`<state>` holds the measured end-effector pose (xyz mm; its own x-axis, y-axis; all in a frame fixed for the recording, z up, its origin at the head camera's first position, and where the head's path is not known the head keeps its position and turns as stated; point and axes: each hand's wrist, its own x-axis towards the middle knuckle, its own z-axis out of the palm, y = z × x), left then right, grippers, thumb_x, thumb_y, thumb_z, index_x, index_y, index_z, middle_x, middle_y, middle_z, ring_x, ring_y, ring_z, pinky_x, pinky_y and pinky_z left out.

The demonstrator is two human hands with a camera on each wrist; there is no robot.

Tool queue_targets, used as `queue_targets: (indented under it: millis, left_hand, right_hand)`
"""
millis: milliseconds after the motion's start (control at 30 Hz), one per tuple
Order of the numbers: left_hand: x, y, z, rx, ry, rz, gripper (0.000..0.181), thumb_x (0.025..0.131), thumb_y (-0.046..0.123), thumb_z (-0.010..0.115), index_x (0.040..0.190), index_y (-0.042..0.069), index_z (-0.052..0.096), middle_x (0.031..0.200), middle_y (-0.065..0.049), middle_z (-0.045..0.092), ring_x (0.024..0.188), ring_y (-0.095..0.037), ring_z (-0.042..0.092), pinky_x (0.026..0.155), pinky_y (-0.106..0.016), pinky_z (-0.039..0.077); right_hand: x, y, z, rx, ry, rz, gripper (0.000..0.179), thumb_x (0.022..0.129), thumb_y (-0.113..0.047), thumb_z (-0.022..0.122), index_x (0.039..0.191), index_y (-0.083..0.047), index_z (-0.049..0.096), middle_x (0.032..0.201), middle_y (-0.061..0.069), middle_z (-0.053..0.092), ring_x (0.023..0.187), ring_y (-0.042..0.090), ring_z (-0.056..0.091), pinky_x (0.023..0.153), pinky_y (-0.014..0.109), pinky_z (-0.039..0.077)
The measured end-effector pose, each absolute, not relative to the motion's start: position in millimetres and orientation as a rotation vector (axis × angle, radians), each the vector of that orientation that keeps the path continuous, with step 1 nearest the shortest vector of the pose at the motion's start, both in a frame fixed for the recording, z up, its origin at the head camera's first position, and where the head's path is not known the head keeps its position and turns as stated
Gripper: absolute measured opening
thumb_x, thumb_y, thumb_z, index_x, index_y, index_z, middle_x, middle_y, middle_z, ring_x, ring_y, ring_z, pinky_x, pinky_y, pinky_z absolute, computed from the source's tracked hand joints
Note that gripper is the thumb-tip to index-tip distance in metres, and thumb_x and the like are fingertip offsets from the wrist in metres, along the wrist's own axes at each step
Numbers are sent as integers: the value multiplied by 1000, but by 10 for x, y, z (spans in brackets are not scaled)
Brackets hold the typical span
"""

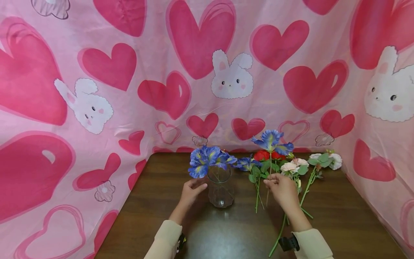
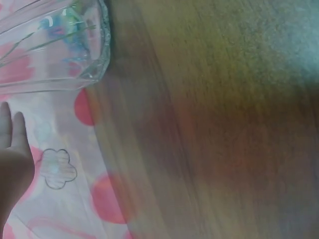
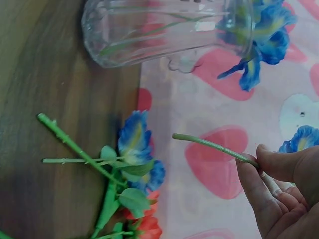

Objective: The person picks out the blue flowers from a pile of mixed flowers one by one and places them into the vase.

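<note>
In the head view my right hand point(image 1: 282, 187) pinches the thin stem of a blue artificial iris point(image 1: 271, 141), held upright above the table. The right wrist view shows that green stem point(image 3: 209, 145) between thumb and fingers, its cut end free. A clear glass vase point(image 1: 221, 192) stands at the middle of the table with blue irises point(image 1: 207, 160) leaning over its rim; their stems show through the glass. Beside the vase, on its left, is my left hand point(image 1: 192, 192), fingers extended and holding nothing. The left wrist view shows a small gap between those fingers and the vase point(image 2: 55, 50).
Right of the vase on the wooden table point(image 1: 155, 201) lie another blue iris point(image 1: 247, 163), red flowers point(image 1: 261, 155), pale pink roses point(image 1: 289, 166) and white flowers point(image 1: 336, 161). Several green stems point(image 1: 278, 235) point toward the front edge. A pink heart-patterned cloth point(image 1: 194, 104) surrounds the table.
</note>
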<state>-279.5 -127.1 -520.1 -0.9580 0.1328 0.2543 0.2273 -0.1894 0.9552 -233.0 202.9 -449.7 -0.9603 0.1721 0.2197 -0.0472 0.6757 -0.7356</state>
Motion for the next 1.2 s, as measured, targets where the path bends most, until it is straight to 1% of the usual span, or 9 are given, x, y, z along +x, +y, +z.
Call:
queue_targets:
  millis: [100,200,300,367,433,533,700,1033,1200]
  left_hand:
    - [-2774,-1296,-5205,-509,-1898,-2300,29,88,-12,63,111,-27,55,106,-40,60,95,-28,68,82,-30,54]
    - [-2735,-1303,-5168,-604,-1866,-2284,27,89,-9,63,106,-29,55,95,-28,69,81,-18,70,75,-37,57]
    - [-2697,-1301,-5118,-683,-1850,-2297,27,90,-8,62,104,-30,55,91,-12,73,77,-16,71,71,-49,56]
    - [-2677,-1296,-5074,-737,-1850,-2298,27,91,-7,61,105,-29,55,92,-8,73,78,-17,71,71,-51,55]
    - [-2662,-1282,-5025,-797,-1839,-2296,29,92,-5,61,106,-29,54,94,-10,73,80,-18,71,72,-51,55]
    - [-2644,-1245,-4934,-894,-1822,-2278,29,93,-3,61,107,-28,55,95,-21,71,83,-20,71,72,-42,57]
    - [-2600,-1142,-4765,-998,-1780,-2274,28,93,-3,60,106,-28,56,98,-35,65,87,-23,71,75,-43,56]
    - [-2553,-863,-4485,-1087,-1704,-2275,33,94,2,63,110,-26,56,107,-27,67,97,-23,69,83,-42,54]
    - [-2567,-716,-4330,-1004,-1743,-2246,35,93,5,64,116,-21,57,111,-32,63,100,-30,67,86,-41,53]
  right_hand:
    - [-2305,1995,-4427,-65,-2587,1127,15,89,-15,71,93,-1,71,73,1,70,62,14,64,59,35,47]
    - [-2287,1955,-4360,-48,-2559,1123,16,88,-15,72,93,0,71,74,3,71,63,16,65,59,34,47]
    - [-2280,1914,-4301,-37,-2542,1131,17,88,-14,73,95,1,72,76,5,72,65,17,67,59,33,47]
    - [-2273,1886,-4260,-28,-2527,1151,17,88,-13,73,96,2,71,78,7,72,67,19,68,59,33,48]
    - [-2268,1861,-4227,-20,-2514,1156,18,88,-14,73,97,2,72,79,8,72,68,20,68,60,34,49]
    - [-2253,1815,-4170,-9,-2488,1153,19,87,-14,74,98,1,72,81,9,73,70,22,68,62,36,51]
    - [-2232,1707,-4091,33,-2458,1155,20,87,-15,75,99,0,72,83,10,73,73,24,68,64,39,53]
    - [-2156,1452,-4029,208,-2362,1164,16,82,-10,79,93,-1,73,78,5,72,68,19,68,60,36,54]
    - [-2131,1331,-4052,287,-2327,1167,14,80,-8,80,92,-6,73,78,2,72,68,15,68,59,33,54]
